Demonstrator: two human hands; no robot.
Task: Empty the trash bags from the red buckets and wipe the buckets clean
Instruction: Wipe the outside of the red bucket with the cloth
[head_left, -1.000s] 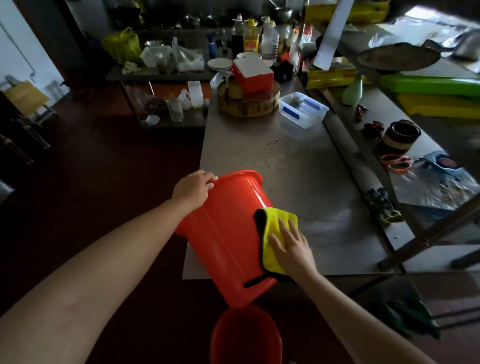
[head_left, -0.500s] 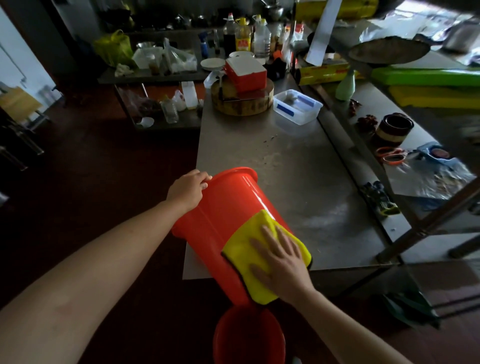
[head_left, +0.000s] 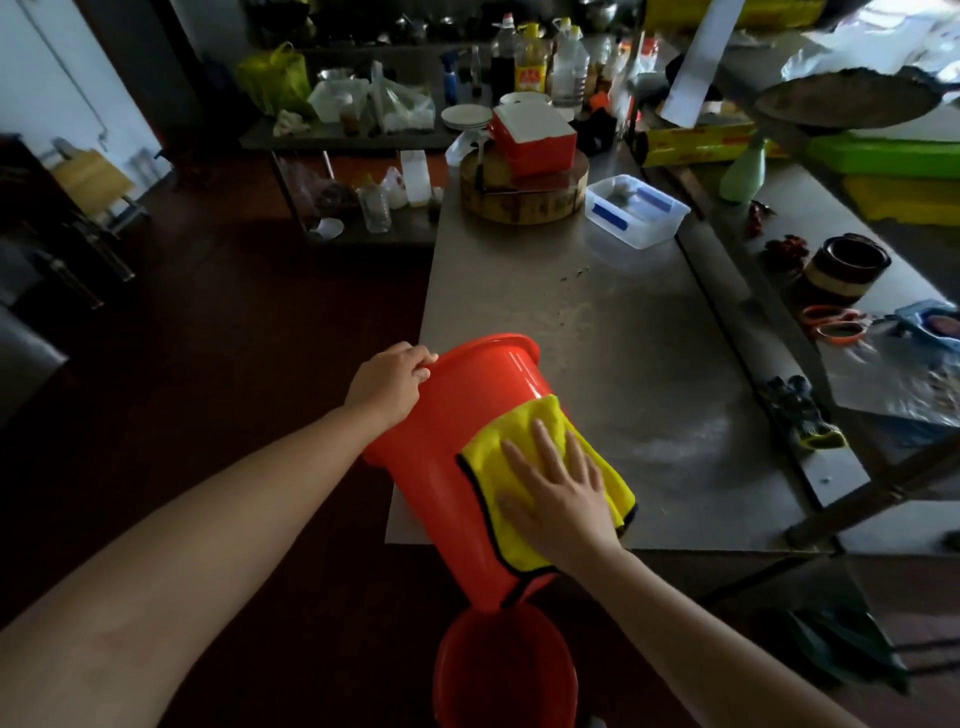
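Plainly, with left hand gripping the tilted red bucket rim and right hand flat on the yellow cloth, hard pressure could skid the bucket off the desk.

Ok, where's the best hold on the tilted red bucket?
Its flared rim, from the left, as the left hand does: the lip hooks fingers; the smooth tapered wall would likely slip, and the right hand presses the yellow cloth there.

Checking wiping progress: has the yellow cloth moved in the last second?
Yes. The yellow cloth under the right hand has spread leftward, toward the near left corner of the table.
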